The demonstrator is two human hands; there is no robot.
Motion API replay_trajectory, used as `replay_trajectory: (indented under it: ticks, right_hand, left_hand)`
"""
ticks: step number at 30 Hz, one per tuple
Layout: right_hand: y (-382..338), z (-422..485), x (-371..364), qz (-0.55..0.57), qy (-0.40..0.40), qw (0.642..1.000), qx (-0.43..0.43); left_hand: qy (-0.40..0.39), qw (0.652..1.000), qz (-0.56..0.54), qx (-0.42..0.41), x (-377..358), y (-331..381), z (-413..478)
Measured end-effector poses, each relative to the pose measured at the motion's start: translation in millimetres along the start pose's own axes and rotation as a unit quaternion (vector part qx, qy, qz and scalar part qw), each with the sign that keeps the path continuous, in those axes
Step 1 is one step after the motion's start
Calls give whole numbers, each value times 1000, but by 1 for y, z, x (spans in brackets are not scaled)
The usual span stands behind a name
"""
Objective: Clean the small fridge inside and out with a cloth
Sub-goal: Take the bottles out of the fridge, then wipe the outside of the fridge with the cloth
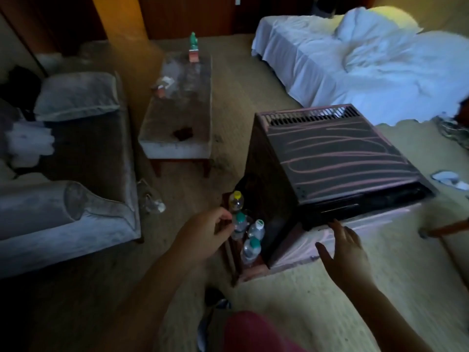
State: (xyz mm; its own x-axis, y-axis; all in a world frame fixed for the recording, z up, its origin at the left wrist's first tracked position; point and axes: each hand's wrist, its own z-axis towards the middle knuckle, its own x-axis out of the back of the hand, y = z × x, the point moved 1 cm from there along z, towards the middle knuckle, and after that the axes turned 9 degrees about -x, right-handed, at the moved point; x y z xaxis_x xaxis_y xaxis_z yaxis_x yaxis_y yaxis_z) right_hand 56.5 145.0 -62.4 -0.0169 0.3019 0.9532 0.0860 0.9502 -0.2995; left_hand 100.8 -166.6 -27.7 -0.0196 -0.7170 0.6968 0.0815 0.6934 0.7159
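Small fridge (330,158) sits on the carpet (253,85) near the bed (355,72), its door open to the left. The left arm reaches forward and the left hand (210,231) curls its fingers against a green-capped bottle (239,223) in the door shelf (228,255); blur hides whether they close round it. The right hand (342,247) is spread, fingertips at the fridge's front top edge. The interior is dim.

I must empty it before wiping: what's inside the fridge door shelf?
Four upright plastic bottles, one yellow-capped; the left hand is at one. The fridge hides its own interior from this angle.
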Motion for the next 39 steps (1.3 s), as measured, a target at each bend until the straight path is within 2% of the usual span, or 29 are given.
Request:
replay_trajectory:
  ticks: [4,7,11,14,18,20,23,31,35,39]
  right_hand:
    - [-38,28,-7,68,127,986,84]
    - [-81,56,-10,114,145,974,131]
    - [-139,86,-22,178,71,969,157]
    - [-176,105,-33,216,-17,957,191]
    - [-210,120,-59,210,-107,948,215]
    - [-224,128,-83,193,-145,951,192]
    - [-257,140,-119,158,-247,941,170]
    - [-403,189,-204,30,-348,923,160]
    - [-478,230,-226,14,-337,930,143]
    - [-521,265,-240,18,-336,932,133]
  left_hand:
    - [-26,996,44,72,33,-29,18]
    - [-41,991,78,105,62,-43,39]
    - [8,992,8,127,87,-57,66]
    - [8,990,12,143,95,-79,88]
    - [-10,987,-5,161,104,-117,106]
    - [2,987,-11,162,116,-141,120]
    - [23,987,-21,161,141,-182,144]
    - [40,978,-87,185,240,-292,198]
    - [41,974,-95,200,285,-348,225]
    - [28,972,-91,217,298,-382,254]
